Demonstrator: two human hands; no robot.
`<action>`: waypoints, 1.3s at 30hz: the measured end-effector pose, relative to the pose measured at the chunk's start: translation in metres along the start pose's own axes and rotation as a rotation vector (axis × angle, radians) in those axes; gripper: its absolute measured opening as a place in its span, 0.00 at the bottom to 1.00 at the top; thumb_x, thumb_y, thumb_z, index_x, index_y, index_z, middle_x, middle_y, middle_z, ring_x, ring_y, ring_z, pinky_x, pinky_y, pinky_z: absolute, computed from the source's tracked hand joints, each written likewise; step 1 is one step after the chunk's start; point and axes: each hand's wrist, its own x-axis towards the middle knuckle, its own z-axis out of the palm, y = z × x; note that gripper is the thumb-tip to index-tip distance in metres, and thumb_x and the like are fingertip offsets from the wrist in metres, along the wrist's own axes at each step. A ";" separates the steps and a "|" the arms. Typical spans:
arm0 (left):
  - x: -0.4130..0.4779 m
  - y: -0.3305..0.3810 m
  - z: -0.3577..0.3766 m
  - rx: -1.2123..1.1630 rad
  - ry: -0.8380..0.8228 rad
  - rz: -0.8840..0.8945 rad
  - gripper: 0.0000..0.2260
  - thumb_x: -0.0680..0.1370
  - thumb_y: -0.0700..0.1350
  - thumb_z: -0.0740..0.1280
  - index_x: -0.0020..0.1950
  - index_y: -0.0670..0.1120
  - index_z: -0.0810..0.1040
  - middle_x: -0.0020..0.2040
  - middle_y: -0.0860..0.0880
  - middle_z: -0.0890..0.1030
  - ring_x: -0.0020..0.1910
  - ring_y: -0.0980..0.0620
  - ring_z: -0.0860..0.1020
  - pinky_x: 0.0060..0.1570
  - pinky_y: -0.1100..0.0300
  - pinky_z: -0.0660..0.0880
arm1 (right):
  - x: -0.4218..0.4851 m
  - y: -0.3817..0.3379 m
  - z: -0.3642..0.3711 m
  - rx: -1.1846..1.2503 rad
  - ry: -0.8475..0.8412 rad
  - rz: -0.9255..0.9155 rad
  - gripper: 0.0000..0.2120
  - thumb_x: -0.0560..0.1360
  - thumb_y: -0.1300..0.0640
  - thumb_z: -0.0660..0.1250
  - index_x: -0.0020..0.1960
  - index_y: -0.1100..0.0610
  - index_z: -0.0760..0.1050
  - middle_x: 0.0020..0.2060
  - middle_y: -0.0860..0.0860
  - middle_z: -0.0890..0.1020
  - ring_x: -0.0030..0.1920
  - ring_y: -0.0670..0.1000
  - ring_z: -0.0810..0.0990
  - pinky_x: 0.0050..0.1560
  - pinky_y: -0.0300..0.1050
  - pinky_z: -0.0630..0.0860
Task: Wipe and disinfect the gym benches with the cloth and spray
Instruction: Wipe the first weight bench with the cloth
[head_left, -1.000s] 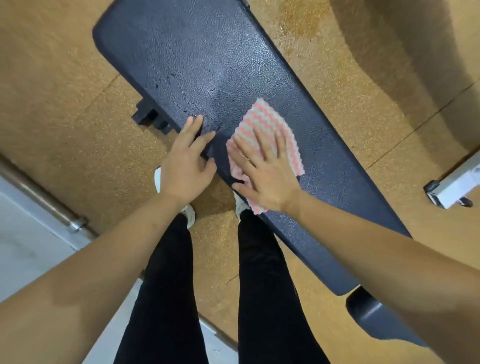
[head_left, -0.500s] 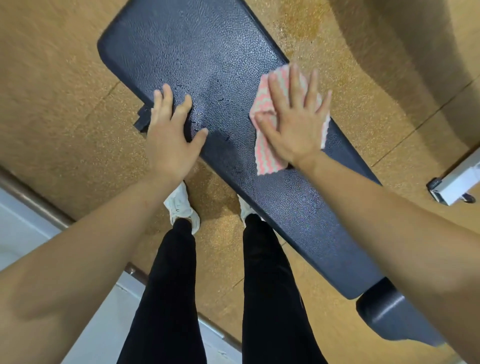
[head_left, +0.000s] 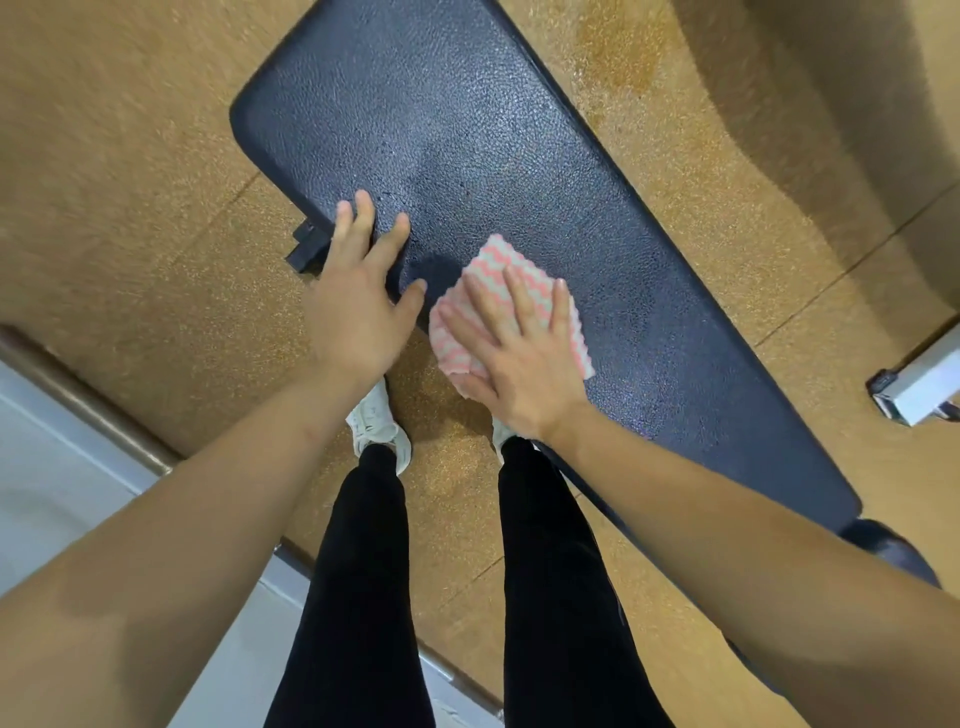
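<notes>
I see speckled tan flooring (head_left: 130, 156) under everything. The long dark textured padded gym bench (head_left: 519, 156) stretches away beyond my fingertips. My left hand (head_left: 353, 312) rests on its near edge, fingers straight, slightly spread, gripping nothing. My right hand (head_left: 519, 364) presses flat, fingers extended, on the pink-and-white zigzag cloth (head_left: 496, 257), which lies beneath those fingers, just beside my left thumb.

Speckled tan floor (head_left: 156, 156), white shoes (head_left: 375, 422), black trousers (head_left: 363, 571), white metal bar (head_left: 925, 383)
</notes>
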 end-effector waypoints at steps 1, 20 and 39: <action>0.000 0.000 0.000 -0.003 0.006 0.005 0.28 0.78 0.50 0.72 0.77 0.49 0.72 0.84 0.43 0.59 0.83 0.43 0.56 0.71 0.43 0.70 | -0.003 0.005 0.000 -0.010 -0.018 0.010 0.35 0.79 0.30 0.53 0.82 0.41 0.52 0.83 0.50 0.50 0.81 0.64 0.46 0.72 0.78 0.44; 0.011 -0.030 -0.031 -0.349 0.084 -0.021 0.18 0.80 0.41 0.70 0.70 0.46 0.79 0.76 0.47 0.73 0.75 0.47 0.70 0.74 0.65 0.63 | 0.119 -0.001 -0.047 -0.018 0.045 0.172 0.42 0.76 0.25 0.47 0.83 0.44 0.47 0.82 0.57 0.47 0.80 0.69 0.43 0.71 0.80 0.44; 0.065 -0.043 -0.077 -0.149 -0.013 -0.256 0.38 0.79 0.53 0.73 0.84 0.52 0.57 0.86 0.52 0.49 0.73 0.50 0.72 0.63 0.63 0.67 | 0.161 0.070 -0.080 -0.004 0.019 0.296 0.42 0.76 0.24 0.44 0.83 0.45 0.42 0.82 0.56 0.43 0.81 0.63 0.42 0.74 0.76 0.47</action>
